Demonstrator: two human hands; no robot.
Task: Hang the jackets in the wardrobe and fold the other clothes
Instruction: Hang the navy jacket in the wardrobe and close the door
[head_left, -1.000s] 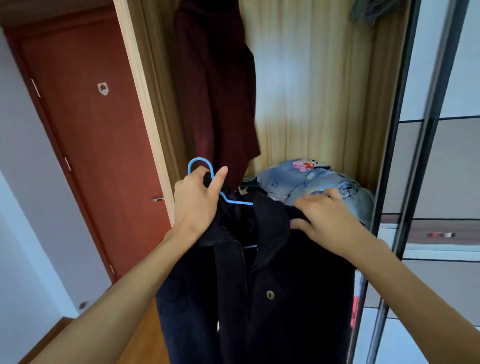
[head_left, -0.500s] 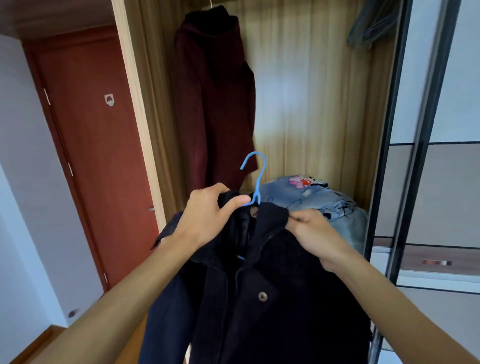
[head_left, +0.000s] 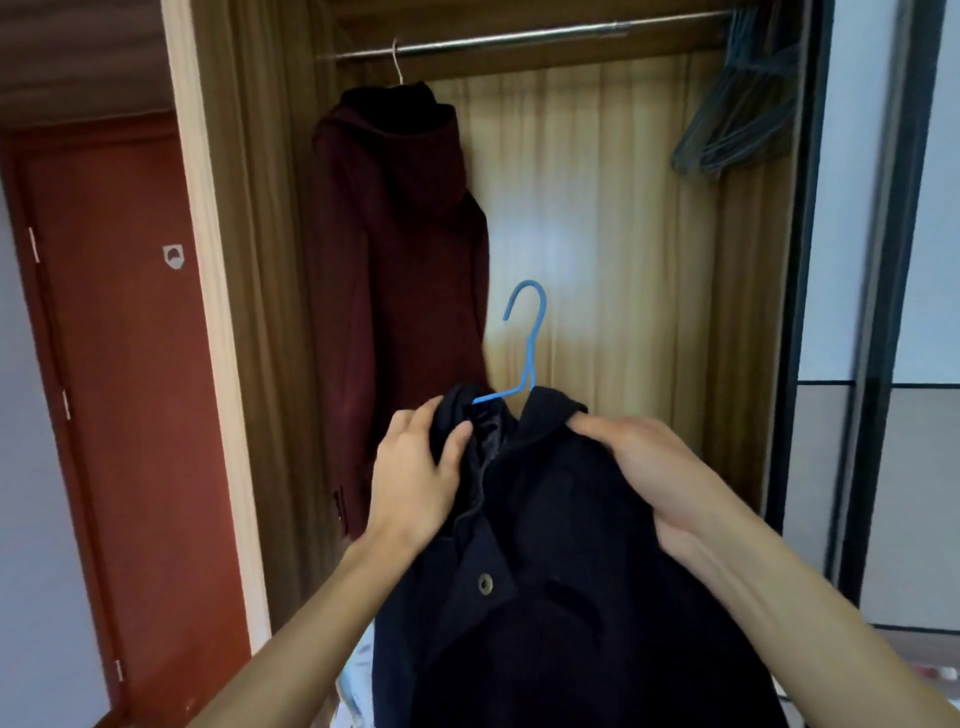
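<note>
I hold a dark navy jacket (head_left: 561, 561) up in front of the open wardrobe. It sits on a blue wire hanger (head_left: 527, 343) whose hook stands upright above the collar. My left hand (head_left: 415, 478) grips the left side of the collar. My right hand (head_left: 644, 467) grips the right shoulder. A maroon hooded coat (head_left: 400, 291) hangs from the metal rail (head_left: 545, 36) at the wardrobe's left. The hanger hook is well below the rail.
A bunch of empty grey hangers (head_left: 737, 119) hangs at the rail's right end. A sliding wardrobe door frame (head_left: 878, 312) stands on the right, a red room door (head_left: 130, 364) on the left. A bit of light fabric (head_left: 358, 680) shows below the jacket.
Both hands have lifted the jacket higher and the hanger hook has turned upright. The view has tilted up, so the rail shows and the pile of blue clothes is hidden.
</note>
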